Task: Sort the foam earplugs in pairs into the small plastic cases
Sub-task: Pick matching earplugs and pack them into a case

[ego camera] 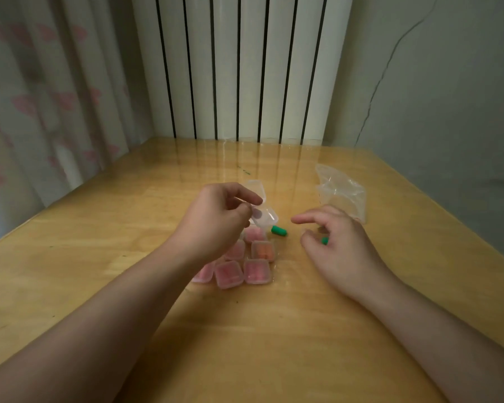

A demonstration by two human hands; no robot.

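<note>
A: Where's the loose green earplug [279, 230]?

B: On the table, just right of the open case [264, 218] that the left hand [216, 219] grips, long axis crosswise.

A: Nearer hand?

B: The right hand [336, 239], already pinching another green earplug [324, 240].

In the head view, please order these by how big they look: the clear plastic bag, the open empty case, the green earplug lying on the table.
1. clear plastic bag
2. open empty case, partly hidden by the left hand
3. green earplug
</note>
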